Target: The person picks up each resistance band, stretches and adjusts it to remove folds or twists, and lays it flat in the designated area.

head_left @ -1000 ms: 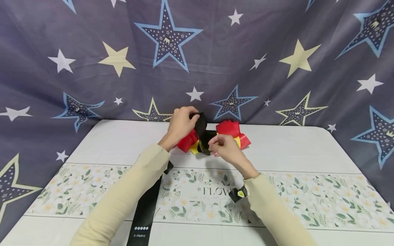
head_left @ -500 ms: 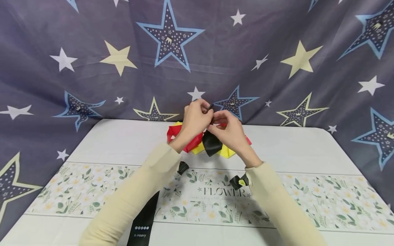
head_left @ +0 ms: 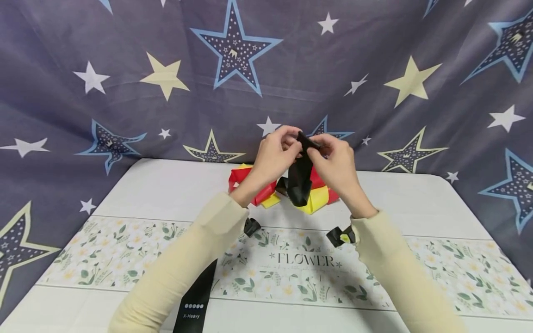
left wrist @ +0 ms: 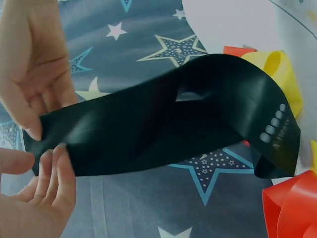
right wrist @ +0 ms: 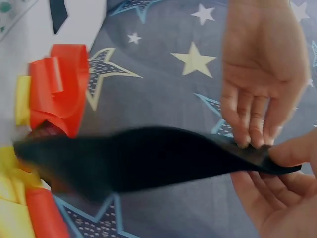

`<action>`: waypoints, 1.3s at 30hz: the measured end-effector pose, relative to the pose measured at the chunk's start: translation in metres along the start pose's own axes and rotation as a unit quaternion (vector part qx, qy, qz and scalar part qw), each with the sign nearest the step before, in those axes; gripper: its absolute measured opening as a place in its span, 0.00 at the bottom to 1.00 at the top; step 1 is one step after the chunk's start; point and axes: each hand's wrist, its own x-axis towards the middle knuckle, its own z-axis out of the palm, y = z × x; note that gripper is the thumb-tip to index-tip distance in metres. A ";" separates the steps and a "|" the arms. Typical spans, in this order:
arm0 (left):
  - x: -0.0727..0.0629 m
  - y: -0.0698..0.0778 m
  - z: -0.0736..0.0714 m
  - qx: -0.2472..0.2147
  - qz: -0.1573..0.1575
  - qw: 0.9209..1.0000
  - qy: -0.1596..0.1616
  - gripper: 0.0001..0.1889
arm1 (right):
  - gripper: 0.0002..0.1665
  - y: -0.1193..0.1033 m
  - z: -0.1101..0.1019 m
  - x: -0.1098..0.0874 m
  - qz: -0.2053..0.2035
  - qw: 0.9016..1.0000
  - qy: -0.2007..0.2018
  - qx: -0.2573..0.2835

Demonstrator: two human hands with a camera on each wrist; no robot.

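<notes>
A black loop resistance band (head_left: 300, 180) hangs down from both hands in the head view, at the far side of the table. My left hand (head_left: 272, 150) pinches its upper end between thumb and fingers. Close beside it, my right hand (head_left: 335, 162) grips the same end, its thumb (right wrist: 287, 151) lying over the band in the right wrist view. White dots and small lettering show on the band's lower loop in the left wrist view. Behind and under the band lie crumpled red bands (head_left: 251, 185) and yellow bands (head_left: 314, 199), partly hidden by the hands.
A flat black strip (head_left: 193, 296) marked X-Heavy lies at the lower left, partly under the left sleeve. Small black devices sit at the left wrist (head_left: 251, 226) and right wrist (head_left: 335, 236). A starry curtain (head_left: 266, 69) rises behind the floral-printed white table cover (head_left: 308, 286).
Both hands have risen and shifted right. The right hand, lower and apart at first, has come up to the left hand and now holds the band's upper end too.
</notes>
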 end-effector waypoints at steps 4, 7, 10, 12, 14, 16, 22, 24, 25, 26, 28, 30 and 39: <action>0.001 -0.004 0.002 0.022 0.018 0.999 0.015 0.15 | 0.11 -0.006 -0.010 0.006 -0.003 1.000 -0.006 0.023; 0.001 -0.008 0.003 0.026 0.026 0.999 0.025 0.15 | 0.11 -0.010 -0.015 0.010 -0.002 0.999 -0.010 0.040; 0.001 -0.012 0.004 0.035 0.029 0.998 0.036 0.14 | 0.11 -0.012 -0.018 0.014 0.002 0.999 -0.011 0.043; 0.000 -0.014 0.004 0.030 0.029 0.998 0.035 0.13 | 0.11 -0.012 -0.020 0.018 0.004 0.999 -0.007 0.040; 0.000 -0.017 0.004 0.008 0.025 0.999 0.021 0.13 | 0.11 -0.014 -0.022 0.021 0.004 0.999 0.000 0.038; -0.001 -0.020 0.005 -0.023 0.023 0.999 0.001 0.12 | 0.11 -0.015 -0.023 0.024 0.001 0.999 0.007 0.036; -0.008 -0.032 0.011 -0.108 0.005 0.993 -0.055 0.14 | 0.11 -0.022 -0.028 0.031 -0.004 0.999 0.010 0.036; -0.012 -0.036 0.014 -0.118 -0.006 0.991 -0.064 0.13 | 0.11 -0.022 -0.029 0.032 0.001 0.999 0.008 0.032; -0.015 -0.037 0.014 -0.122 -0.014 0.990 -0.068 0.13 | 0.11 -0.022 -0.030 0.033 0.004 1.000 0.008 0.029; -0.017 -0.039 0.015 -0.123 -0.020 0.990 -0.071 0.12 | 0.11 -0.022 -0.031 0.033 0.007 1.000 0.008 0.027; -0.022 -0.042 0.017 -0.123 -0.031 0.989 -0.079 0.11 | 0.11 -0.022 -0.032 0.034 0.013 1.000 0.007 0.025; -0.027 -0.044 0.019 -0.123 -0.045 0.987 -0.089 0.12 | 0.12 -0.021 -0.033 0.034 0.018 1.000 0.006 0.022; -0.049 -0.050 0.024 -0.129 -0.093 0.975 -0.156 0.18 | 0.12 -0.014 -0.031 0.037 0.022 1.000 -0.008 0.007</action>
